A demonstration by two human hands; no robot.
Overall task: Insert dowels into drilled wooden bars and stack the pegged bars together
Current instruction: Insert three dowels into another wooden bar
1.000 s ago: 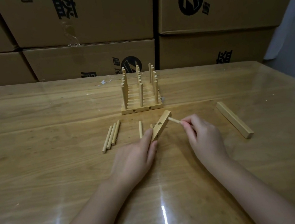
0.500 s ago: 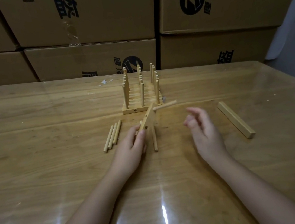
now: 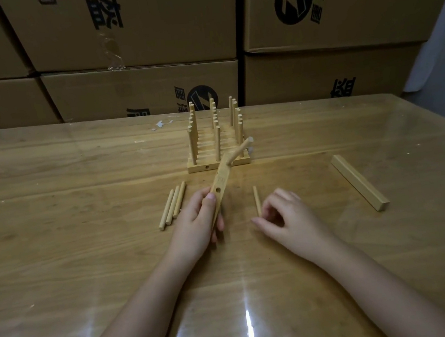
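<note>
The left hand [image 3: 197,221] grips the bar [image 3: 221,181] by its near end and tilts it up off the surface [image 3: 85,239], likely so its free middle hole [image 3: 218,189] faces the right hand [image 3: 288,216]. That hand hovers with loosely curled, empty fingers just beside a loose dowel [image 3: 256,199], apparently the next peg. The bar is pale, slim wood, with one dowel [image 3: 240,151] jutting from its far end, held in front of the pegged stack [image 3: 217,146]; three dowels [image 3: 172,204] and a plain bar [image 3: 358,182] lie waiting.

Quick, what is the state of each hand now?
Left hand: holds the drilled bar.
Right hand: loosely curled, holds nothing, beside a loose dowel.
</note>
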